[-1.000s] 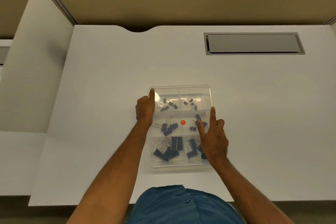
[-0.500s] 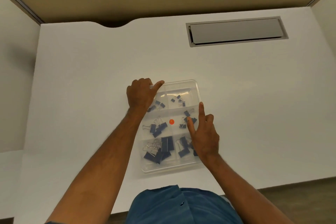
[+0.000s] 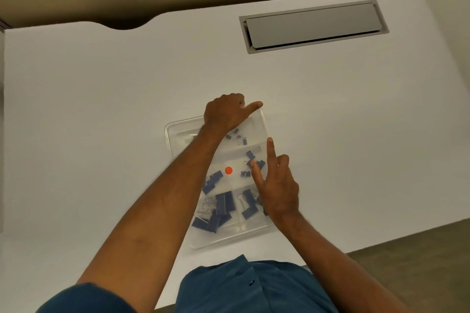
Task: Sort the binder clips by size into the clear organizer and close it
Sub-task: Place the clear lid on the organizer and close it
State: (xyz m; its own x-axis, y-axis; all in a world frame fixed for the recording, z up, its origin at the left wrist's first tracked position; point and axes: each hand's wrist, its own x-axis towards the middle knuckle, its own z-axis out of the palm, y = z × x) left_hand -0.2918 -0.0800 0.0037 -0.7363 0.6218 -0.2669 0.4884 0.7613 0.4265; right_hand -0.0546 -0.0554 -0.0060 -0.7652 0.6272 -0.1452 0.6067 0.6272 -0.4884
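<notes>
Two hands on organizer, left hand gripping far edge, right hand flat, fingers extended

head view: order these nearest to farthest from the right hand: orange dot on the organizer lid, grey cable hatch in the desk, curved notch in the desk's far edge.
From the right hand:
1. orange dot, just to its left on the clear organizer.
2. grey cable hatch, far side of the desk, up and slightly right.
3. curved notch, far edge, well to the left.
</notes>
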